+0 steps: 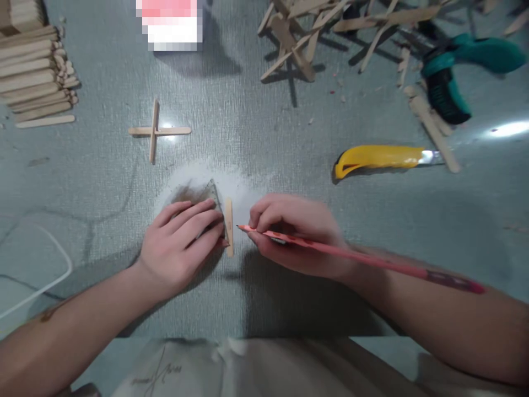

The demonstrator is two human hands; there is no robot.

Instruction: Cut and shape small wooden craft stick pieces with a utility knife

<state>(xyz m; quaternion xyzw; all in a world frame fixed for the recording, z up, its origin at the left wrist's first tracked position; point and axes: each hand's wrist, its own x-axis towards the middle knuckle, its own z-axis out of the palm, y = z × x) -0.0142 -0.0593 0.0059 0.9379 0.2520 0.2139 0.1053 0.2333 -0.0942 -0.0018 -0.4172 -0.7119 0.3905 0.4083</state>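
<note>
I see my left hand [182, 242] flat on a small triangle ruler [214, 194], pinning it beside an upright-lying wooden stick [228, 227] on the table [289, 143], right hand [295, 234] clamped on a red pencil [351, 256], tip just right of the stick.

A grey-green textured table [103, 182] is filling the view, light glaring off it near its right edge and centre.

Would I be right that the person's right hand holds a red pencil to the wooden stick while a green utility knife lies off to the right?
Not quite: in the head view the utility knife is yellow, not green. The right hand does hold the red pencil to the wooden stick.
</note>
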